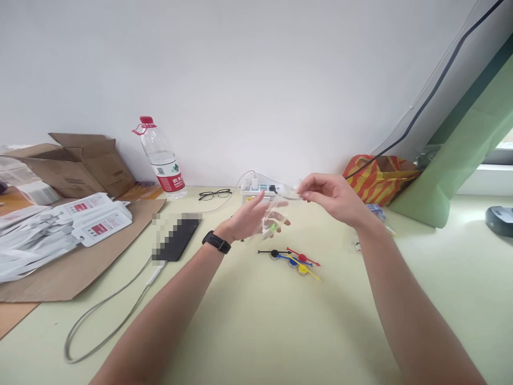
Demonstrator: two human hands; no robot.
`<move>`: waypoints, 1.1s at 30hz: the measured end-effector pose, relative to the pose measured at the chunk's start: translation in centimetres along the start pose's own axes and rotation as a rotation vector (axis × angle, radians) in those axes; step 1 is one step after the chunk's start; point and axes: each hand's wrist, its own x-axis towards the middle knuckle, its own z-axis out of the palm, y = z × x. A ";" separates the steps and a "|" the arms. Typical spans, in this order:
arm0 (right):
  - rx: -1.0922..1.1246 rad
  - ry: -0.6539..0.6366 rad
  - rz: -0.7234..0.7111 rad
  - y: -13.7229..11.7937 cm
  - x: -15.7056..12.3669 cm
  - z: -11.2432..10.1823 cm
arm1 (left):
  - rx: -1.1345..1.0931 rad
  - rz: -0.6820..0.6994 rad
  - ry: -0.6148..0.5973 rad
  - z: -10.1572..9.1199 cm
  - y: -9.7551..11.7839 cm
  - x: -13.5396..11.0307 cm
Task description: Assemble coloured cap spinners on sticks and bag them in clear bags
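Note:
My right hand (pixel 325 197) is raised above the table with thumb and fingers pinched on the edge of a clear plastic bag (pixel 289 192). The see-through film stretches left and down from the fingertips to my left hand (pixel 252 214). That hand has its fingers stretched out and apart, with film lying across them. A small bright green piece (pixel 273 228) shows through the plastic by the left fingers; its shape is unclear. Below the hands lie small arrow spinners on round clear bases: a black spinner (pixel 274 254), a red spinner (pixel 302 258), a blue spinner (pixel 293 262) and a yellow spinner (pixel 303 269).
Left of my arm lie a phone (pixel 180 240) with its cable, a large water bottle (pixel 166 160), and white packages (pixel 96 219) beside a cardboard box (pixel 88 166). Glasses (pixel 215 194) and a power strip (pixel 260 189) are at the wall. A striped bag (pixel 377 176) stands right.

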 end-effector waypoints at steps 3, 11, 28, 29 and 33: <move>0.115 0.093 -0.101 0.1 0.4 0.6 | -0.008 -0.031 -0.110 -0.2 -0.4 0.0; 0.106 0.172 -0.104 1.6 0.8 0.0 | 0.298 -0.095 -0.097 1.0 -1.1 0.5; -0.516 0.149 0.116 0.5 0.3 0.4 | 1.106 0.232 0.546 3.9 -1.0 1.5; -0.490 0.147 0.153 0.4 0.3 0.4 | 1.138 0.232 0.548 4.0 -0.9 1.5; -0.376 0.107 0.258 0.7 0.3 0.5 | 1.222 0.237 0.556 4.3 -0.9 1.4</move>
